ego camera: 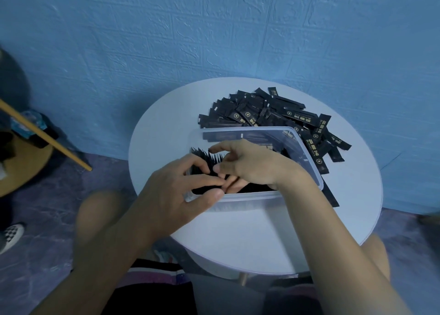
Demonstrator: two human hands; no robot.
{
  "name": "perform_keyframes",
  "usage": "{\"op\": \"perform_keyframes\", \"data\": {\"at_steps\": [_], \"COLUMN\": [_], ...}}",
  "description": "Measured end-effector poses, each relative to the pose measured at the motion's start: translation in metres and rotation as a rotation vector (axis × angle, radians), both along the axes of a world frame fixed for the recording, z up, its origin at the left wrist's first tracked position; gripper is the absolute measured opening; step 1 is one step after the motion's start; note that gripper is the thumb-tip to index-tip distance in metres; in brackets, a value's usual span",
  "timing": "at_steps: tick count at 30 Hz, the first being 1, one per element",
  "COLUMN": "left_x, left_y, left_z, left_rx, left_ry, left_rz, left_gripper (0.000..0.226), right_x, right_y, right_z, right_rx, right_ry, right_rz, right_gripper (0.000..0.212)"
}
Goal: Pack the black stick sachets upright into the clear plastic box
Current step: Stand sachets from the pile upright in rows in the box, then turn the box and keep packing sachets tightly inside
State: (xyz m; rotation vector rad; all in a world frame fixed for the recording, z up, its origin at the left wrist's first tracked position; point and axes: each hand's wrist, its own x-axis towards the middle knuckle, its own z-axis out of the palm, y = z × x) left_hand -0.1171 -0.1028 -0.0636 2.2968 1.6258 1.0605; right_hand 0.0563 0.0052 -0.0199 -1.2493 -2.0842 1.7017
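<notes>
In the box [250,198], sachets [205,156] stand under the right hand [252,164].

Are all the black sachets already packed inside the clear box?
No, a loose heap of sachets lies on the round table behind the clear box.

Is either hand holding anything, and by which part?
Left hand pinches upright black stick sachets by their top ends, thumb against forefinger. Right hand has fingers among them; grip cannot be told.
</notes>
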Motion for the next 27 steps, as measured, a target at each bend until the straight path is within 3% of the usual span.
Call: {"op": "perform_keyframes", "data": {"at_steps": [8,21,27], "left_x": [0.001,0.004,0.006], "left_y": [0.004,0.01,0.008], "left_z": [-0.004,0.0,0.001], "left_rx": [-0.026,-0.031,-0.031], "left_ry": [-0.005,0.003,0.025], "left_rz": [0.009,0.036,0.058], "left_gripper": [0.034,0.041,0.054], "right_x": [0.0,0.006,0.061], "right_y": [-0.001,0.006,0.014], "right_z": [0.002,0.0,0.015], "right_rx": [-0.025,0.12,0.242], "right_ry": [0.015,-0.051,0.1], "right_rz": [-0.027,-0.024,-0.227], "right_gripper": [0.053,0.044,0.029]}}
